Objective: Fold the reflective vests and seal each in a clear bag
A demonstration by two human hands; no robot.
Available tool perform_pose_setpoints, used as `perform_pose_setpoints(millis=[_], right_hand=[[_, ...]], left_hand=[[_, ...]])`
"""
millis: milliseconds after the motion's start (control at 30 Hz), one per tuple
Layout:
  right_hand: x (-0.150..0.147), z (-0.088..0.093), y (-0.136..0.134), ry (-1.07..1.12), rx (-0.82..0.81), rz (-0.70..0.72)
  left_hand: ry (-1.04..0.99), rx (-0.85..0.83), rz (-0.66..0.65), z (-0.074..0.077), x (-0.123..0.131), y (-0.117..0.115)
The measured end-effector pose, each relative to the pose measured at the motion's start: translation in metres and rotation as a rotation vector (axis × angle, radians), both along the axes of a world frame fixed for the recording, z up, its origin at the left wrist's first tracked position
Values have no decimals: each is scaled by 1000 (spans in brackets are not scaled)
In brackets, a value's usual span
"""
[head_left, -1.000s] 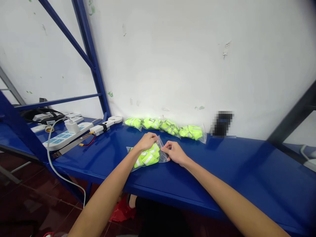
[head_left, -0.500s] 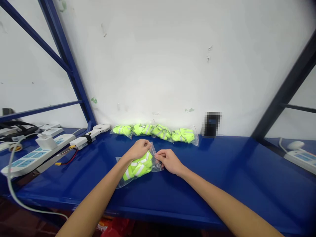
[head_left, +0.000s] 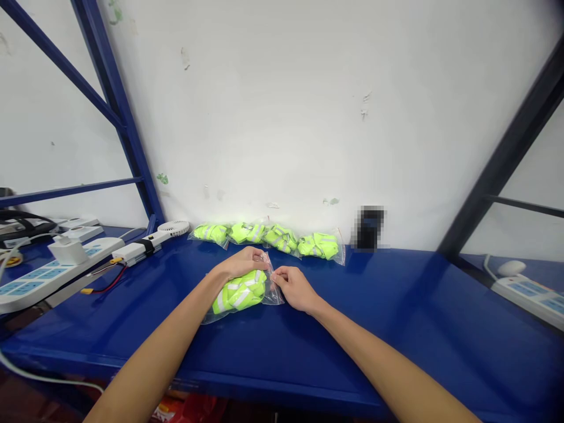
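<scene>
A clear zip bag [head_left: 274, 295] lies on the blue tabletop with its opening end to the right. Inside it is a bundled neon-yellow reflective vest [head_left: 241, 292] with pale silver stripes. My left hand [head_left: 245, 263] reaches over the bag, its fingers closed on the upper corner of the bag's edge. Lower along that same edge, my right hand [head_left: 294, 287] pinches the plastic between thumb and fingers. Whether the seal is closed cannot be made out. Behind my hands, several similar bagged yellow bundles [head_left: 318, 245] lie in a row along the wall.
A white power strip [head_left: 53, 276] with a plugged-in charger [head_left: 69, 249] lies at the left, beside a small white fan [head_left: 173, 228]. A pixelated dark object [head_left: 369, 228] leans against the wall. Blue posts [head_left: 121, 117] frame the left side; another power strip [head_left: 529, 296] lies right.
The view has shifted slightly to the right. My right hand has moved up along the bag's edge, closer to my left hand, which keeps its hold.
</scene>
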State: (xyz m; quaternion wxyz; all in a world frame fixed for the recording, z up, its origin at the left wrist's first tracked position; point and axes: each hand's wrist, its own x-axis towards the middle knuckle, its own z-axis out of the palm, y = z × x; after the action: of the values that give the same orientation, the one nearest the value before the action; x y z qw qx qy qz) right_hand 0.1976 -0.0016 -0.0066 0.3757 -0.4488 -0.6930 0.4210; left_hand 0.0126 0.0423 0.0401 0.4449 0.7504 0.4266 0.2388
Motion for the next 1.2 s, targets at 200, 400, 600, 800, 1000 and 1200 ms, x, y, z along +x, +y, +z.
perform_pose_setpoints(millis=[200,400,600,800,1000,1200], right_hand=[[-1,-1,0,68,-43,13],[-2,0,4,133,-92,42],[-3,-2,8,50,3,49],[-2,-5,8,77,-18,35],[0,-5,8,159,-102,42],[0,-4,5,152,-68,51]], left_hand=[[-105,-47,30,-5,-1,4],[-111,-50,30,-1,1,0],[48,16,112,1,2,-2],[140,170,153,-8,1,2],[123,168,42,-2,2,-3],[117,182,31,-2,2,-6]])
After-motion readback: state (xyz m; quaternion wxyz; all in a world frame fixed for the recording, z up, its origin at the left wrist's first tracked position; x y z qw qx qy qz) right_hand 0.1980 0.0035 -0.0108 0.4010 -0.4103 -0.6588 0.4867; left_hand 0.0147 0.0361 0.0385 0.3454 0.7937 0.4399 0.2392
